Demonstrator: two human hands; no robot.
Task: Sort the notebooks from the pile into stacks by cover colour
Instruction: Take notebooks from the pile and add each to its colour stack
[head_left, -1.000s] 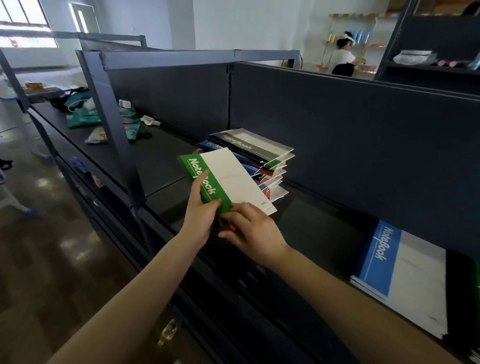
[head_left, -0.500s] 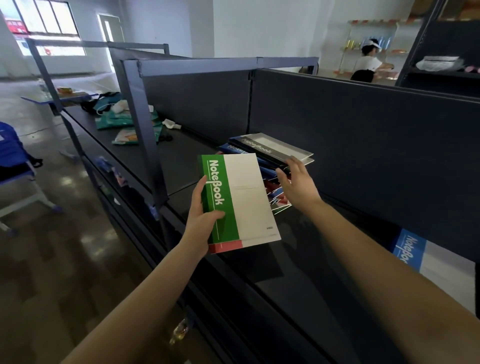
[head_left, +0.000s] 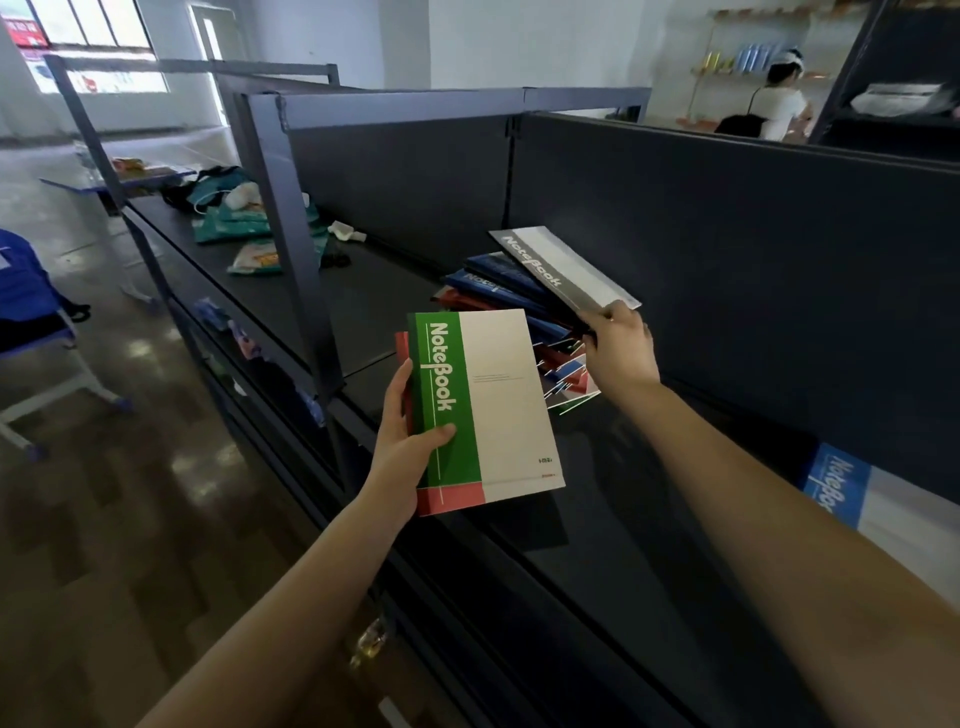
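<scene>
at frame centre a green notebook (head_left: 483, 405), a red notebook (head_left: 452, 496) beneath, is gripped by the left hand (head_left: 410, 431) over the dark shelf (head_left: 374, 291); the grey notebook (head_left: 563, 270) topping the pile (head_left: 498, 291) is pinched by the right hand (head_left: 618, 348). a blue notebook (head_left: 836, 483) is seen at the right edge, glossy floor (head_left: 130, 493) at left.

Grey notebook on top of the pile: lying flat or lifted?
Lifted. The right hand grips the near corner of the grey notebook, whose near end tilts up off the pile.
</scene>
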